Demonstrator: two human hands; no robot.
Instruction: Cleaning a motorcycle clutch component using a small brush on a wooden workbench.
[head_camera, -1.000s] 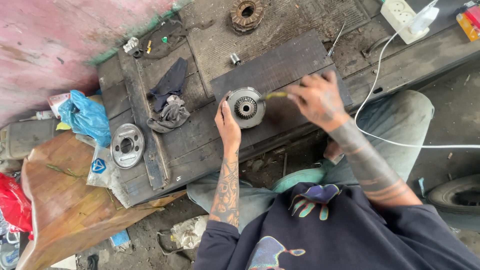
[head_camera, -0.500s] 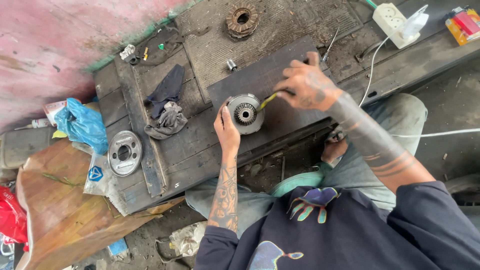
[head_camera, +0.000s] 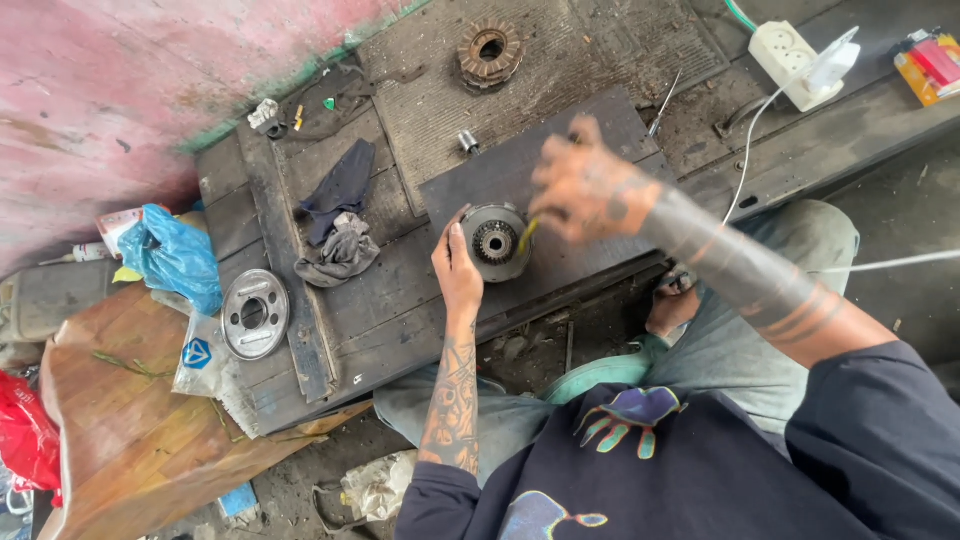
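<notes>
A round grey metal clutch hub (head_camera: 496, 241) with a toothed centre lies on a dark wooden board (head_camera: 560, 150). My left hand (head_camera: 457, 268) rests against its left rim, steadying it. My right hand (head_camera: 585, 188), blurred, hovers just right of and above the hub. It grips a thin yellow-handled tool (head_camera: 527, 236) whose tip points down into the hub's centre.
A silver pressure plate (head_camera: 254, 313) sits at the board's left end, dark rags (head_camera: 343, 223) beside it. A rusty friction-disc stack (head_camera: 490, 50) lies at the back. A small metal sleeve (head_camera: 467, 142), a white power strip (head_camera: 795, 55) with cable, a blue bag (head_camera: 176, 257) and a cardboard sheet (head_camera: 120, 440) surround the work.
My right hand has moved left with the yellow tool, from the hub's right side to nearly over it. My left hand stays on the hub. The camera view has shifted slightly.
</notes>
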